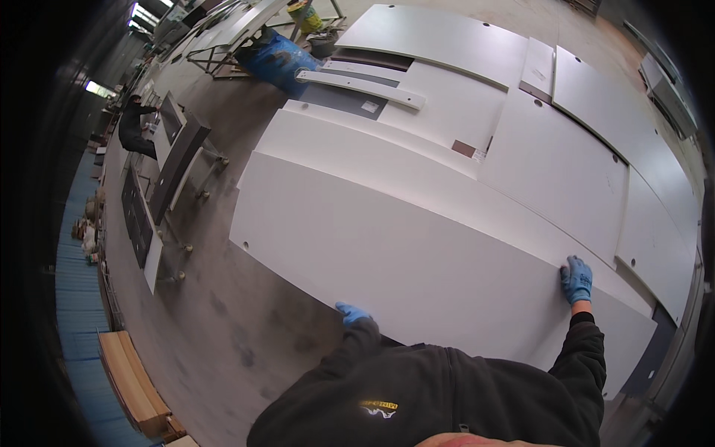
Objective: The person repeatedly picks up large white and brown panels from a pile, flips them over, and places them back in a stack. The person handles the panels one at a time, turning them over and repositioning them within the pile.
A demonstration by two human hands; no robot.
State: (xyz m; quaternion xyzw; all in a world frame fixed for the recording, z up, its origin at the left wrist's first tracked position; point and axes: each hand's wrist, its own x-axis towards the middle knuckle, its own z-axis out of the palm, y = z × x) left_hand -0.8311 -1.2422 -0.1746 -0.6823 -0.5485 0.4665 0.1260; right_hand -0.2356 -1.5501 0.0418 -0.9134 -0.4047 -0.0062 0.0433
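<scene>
Two-handed handling of a large white panel (402, 246), which lies uppermost on the near side of a spread of boards. Left hand (353, 314), blue-gloved: at the panel's near long edge; sleeve and edge mask most of the fingers, so I cannot tell how firmly it grasps. Right hand (577, 281): bent over the panel's far long edge towards its right end, apparently grasping it. The step appears to be steadying or positioning the panel; the next move would call for an even hold on both edges, lest the surface scrape. Just beyond the far edge: a second white panel (335, 127); farther beyond, a narrow white strip (365, 88). Well past the left end: a co-worker (135, 128) near a dark panel (177, 167).
</scene>
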